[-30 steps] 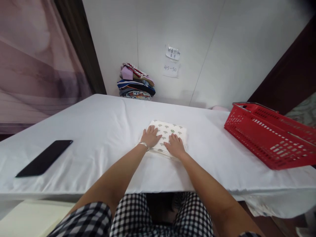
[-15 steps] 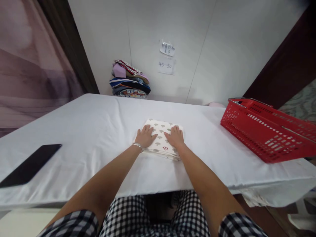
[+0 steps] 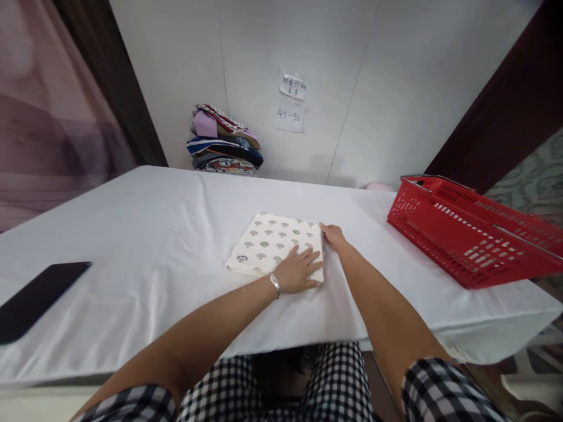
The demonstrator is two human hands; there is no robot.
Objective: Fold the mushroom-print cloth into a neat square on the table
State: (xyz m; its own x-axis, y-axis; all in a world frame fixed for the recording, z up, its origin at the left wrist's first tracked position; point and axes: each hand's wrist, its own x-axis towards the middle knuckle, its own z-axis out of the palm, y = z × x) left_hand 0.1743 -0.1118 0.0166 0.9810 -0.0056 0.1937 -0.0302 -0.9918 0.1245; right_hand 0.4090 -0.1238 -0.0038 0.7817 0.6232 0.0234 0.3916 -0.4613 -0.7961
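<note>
A folded cream cloth with small mushroom prints (image 3: 268, 246) lies flat on the white-covered table (image 3: 153, 234). My left hand (image 3: 299, 271), with a bracelet at the wrist, rests flat on the cloth's near right corner, fingers spread. My right hand (image 3: 333, 235) touches the cloth's right edge near its far corner, fingers around the edge.
A red plastic basket (image 3: 470, 240) sits at the table's right end. A black phone (image 3: 37, 296) lies at the left. A stack of folded clothes (image 3: 224, 146) stands against the back wall under two paper notes (image 3: 291, 102).
Both hands slid right across the cloth: the left from its left part to the near right corner, the right from its top to the right edge. The view shifted slightly.
</note>
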